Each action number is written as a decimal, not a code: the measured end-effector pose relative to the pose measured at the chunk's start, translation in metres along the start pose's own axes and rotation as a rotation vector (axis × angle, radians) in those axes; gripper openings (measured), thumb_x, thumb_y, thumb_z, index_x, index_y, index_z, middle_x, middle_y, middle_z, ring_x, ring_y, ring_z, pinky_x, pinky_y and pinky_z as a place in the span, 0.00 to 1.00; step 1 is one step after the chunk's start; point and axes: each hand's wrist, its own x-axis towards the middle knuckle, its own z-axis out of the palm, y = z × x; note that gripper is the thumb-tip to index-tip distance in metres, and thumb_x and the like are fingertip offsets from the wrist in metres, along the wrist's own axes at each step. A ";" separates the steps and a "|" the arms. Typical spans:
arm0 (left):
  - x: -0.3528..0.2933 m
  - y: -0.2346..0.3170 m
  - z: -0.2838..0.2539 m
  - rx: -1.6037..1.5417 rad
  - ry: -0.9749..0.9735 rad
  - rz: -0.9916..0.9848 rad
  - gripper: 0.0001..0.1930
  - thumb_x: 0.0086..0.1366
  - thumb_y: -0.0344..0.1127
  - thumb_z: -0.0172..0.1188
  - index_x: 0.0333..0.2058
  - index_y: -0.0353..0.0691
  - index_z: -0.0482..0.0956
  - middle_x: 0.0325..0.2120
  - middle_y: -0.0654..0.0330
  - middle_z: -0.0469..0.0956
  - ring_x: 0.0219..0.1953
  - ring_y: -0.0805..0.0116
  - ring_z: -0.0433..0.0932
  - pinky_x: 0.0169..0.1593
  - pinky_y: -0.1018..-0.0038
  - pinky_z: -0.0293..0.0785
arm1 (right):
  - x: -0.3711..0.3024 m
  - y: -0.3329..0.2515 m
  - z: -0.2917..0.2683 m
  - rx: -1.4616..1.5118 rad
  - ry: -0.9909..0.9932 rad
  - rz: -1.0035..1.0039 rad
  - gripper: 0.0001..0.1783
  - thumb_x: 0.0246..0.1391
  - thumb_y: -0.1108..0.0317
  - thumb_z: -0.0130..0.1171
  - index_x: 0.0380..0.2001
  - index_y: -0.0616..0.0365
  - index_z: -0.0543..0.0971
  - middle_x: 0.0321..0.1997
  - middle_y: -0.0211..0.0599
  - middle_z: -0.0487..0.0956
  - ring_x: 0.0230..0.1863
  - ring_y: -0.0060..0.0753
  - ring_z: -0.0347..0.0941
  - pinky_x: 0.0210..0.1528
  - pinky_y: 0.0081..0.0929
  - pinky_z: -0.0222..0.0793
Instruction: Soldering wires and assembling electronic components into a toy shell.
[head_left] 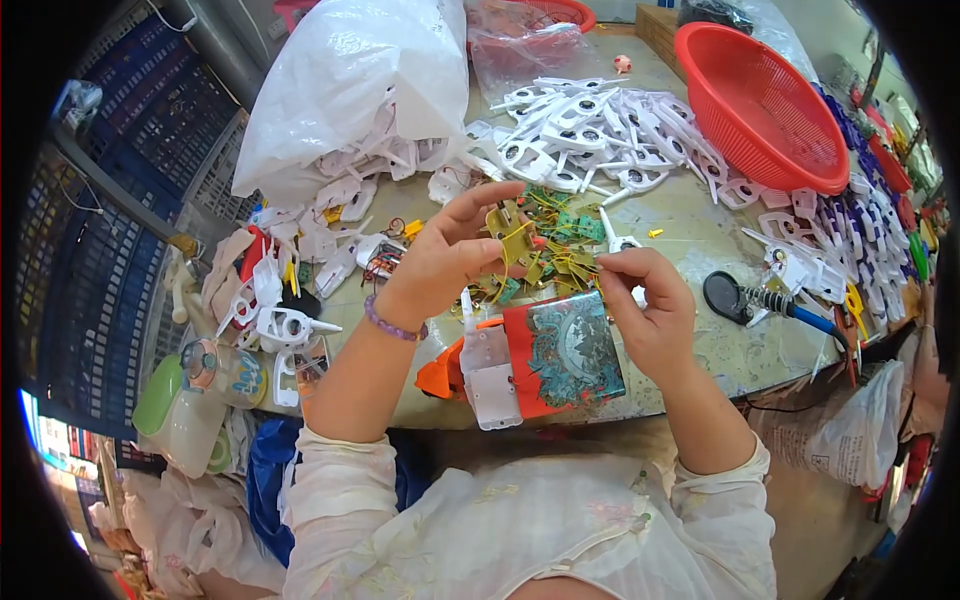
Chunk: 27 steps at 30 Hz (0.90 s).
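My left hand [432, 262], with a beaded bracelet below it, is raised over the middle of the table. Its thumb and fingers close on a small tan circuit board [512, 238] with a yellow wire. To the right, thumb and forefinger of my right hand [645, 305] are pinched together; what sits in the pinch is too small to make out. Behind both hands lies a heap of green and tan circuit boards [575, 230] with yellow wires. A red box with a dark patterned top [575, 350] stands below the hands, next to white plastic housings [492, 392] and an orange piece [440, 370].
White plastic parts [590, 135] are heaped at the back, beside a bulging white bag [350, 80] and a red basket [765, 105]. On the right a blue-handled soldering iron [815, 320] rests in a coil holder. A clear jar [225, 370] stands at the left edge.
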 end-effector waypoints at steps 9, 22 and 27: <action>-0.018 -0.015 0.041 1.423 0.154 0.685 0.37 0.44 0.26 0.65 0.57 0.43 0.66 0.37 0.56 0.76 0.39 0.61 0.76 0.42 0.68 0.73 | 0.015 -0.015 0.017 0.263 -0.108 0.300 0.16 0.48 0.75 0.61 0.43 0.63 0.76 0.31 0.27 0.74 0.30 0.13 0.67 0.29 0.14 0.64; -0.034 -0.017 0.023 1.179 -0.322 0.188 0.08 0.53 0.32 0.57 0.32 0.39 0.80 0.44 0.50 0.77 0.33 0.55 0.78 0.37 0.69 0.73 | 0.002 -0.020 0.000 0.532 -0.156 0.571 0.18 0.50 0.73 0.63 0.46 0.64 0.74 0.36 0.28 0.78 0.37 0.15 0.71 0.39 0.14 0.67; -0.027 -0.029 0.008 1.226 -0.254 0.257 0.13 0.49 0.29 0.54 0.36 0.39 0.81 0.46 0.56 0.77 0.33 0.57 0.79 0.37 0.69 0.74 | -0.016 -0.013 -0.007 0.163 -0.262 0.524 0.16 0.48 0.71 0.63 0.43 0.60 0.78 0.33 0.28 0.77 0.35 0.17 0.70 0.39 0.19 0.66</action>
